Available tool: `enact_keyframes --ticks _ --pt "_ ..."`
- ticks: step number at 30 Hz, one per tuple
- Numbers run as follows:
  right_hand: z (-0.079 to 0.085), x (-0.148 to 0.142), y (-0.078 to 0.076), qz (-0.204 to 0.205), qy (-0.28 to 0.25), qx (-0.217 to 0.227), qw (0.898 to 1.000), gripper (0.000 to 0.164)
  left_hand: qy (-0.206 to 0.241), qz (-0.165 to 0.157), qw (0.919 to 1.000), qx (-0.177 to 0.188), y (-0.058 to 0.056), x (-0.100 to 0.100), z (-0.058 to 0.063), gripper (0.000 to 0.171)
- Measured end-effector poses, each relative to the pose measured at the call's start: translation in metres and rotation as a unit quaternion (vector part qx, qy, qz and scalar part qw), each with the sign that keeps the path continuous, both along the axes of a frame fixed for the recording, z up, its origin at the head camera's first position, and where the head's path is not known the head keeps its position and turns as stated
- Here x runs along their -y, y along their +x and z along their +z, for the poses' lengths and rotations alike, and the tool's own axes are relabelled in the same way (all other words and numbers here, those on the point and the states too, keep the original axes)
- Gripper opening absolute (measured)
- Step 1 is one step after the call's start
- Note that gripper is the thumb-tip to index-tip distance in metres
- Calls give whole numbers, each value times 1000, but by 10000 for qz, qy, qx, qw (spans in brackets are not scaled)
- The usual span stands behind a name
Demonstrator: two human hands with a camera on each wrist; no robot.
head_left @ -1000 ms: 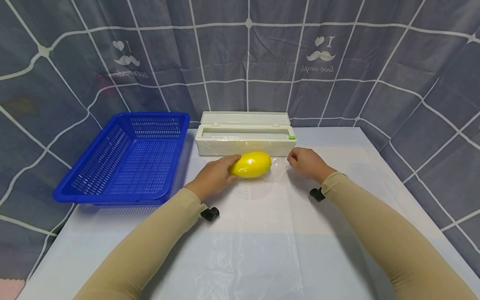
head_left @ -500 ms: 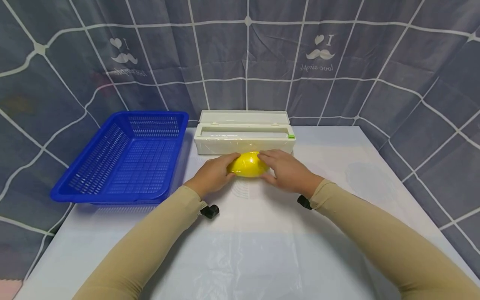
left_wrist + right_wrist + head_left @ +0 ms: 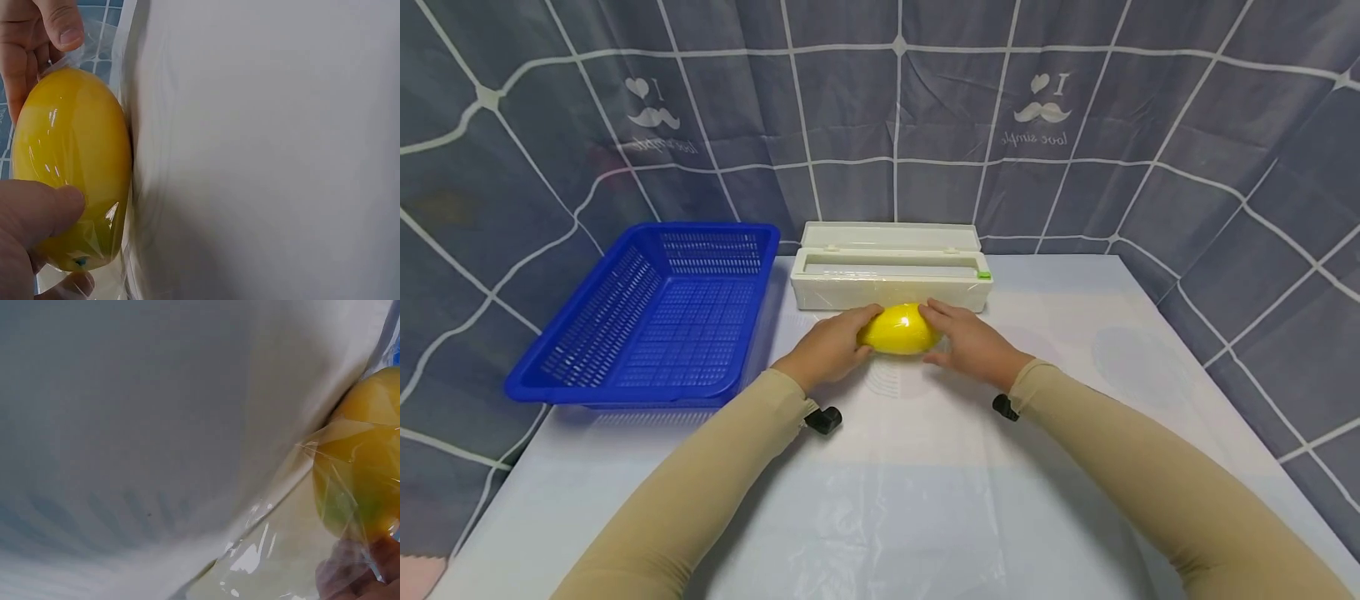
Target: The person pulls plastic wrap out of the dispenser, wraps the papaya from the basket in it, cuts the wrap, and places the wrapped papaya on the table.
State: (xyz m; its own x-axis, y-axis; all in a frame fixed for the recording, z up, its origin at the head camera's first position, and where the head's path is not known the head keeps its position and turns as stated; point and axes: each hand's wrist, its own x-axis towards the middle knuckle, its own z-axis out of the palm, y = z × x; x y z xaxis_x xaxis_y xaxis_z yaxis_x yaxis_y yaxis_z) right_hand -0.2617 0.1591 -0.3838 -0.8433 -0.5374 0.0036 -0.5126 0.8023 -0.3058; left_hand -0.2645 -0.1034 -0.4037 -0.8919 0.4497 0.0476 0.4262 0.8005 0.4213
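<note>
A yellow mango lies on its side at the middle of the table, wrapped in clear plastic film. My left hand grips its left end, with the thumb pressed on the film-covered skin in the left wrist view. My right hand holds the other end, fingers over the top and thumb low at the near side. Loose film bunches near that hand in the left wrist view. Right behind the mango stands a white cling film dispenser, its lid raised and a green slider at its right.
A blue plastic basket stands on the left of the white-covered table. Grey checked curtain hangs behind and along both sides. Each wrist carries a small black camera.
My right hand has come left from the loose film beside the mango onto the mango's right end. My left hand keeps its hold on the left end.
</note>
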Motion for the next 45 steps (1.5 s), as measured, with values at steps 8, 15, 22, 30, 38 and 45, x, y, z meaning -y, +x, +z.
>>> enact_keyframes --ticks 8,15,22,30,38,45 --pt "-5 -7 -9 -72 -593 22 9982 81 56 -87 9999 138 -3 0 1 63" --pt "-4 -7 -12 -99 -611 27 9981 78 42 -118 9998 137 -7 2 -1 64" --pt "-3 -9 -12 -327 -514 347 9975 86 73 -136 9997 180 -7 2 -1 67" --pt "-1 -13 -10 -253 -587 628 9960 87 64 -45 9999 104 -6 0 -1 72" --pt "2 -22 -12 -201 -498 464 9975 76 96 -91 9999 42 -8 1 0 61" --pt "5 -29 -16 -282 -925 277 9949 45 220 -170 9995 120 -9 5 -2 60"
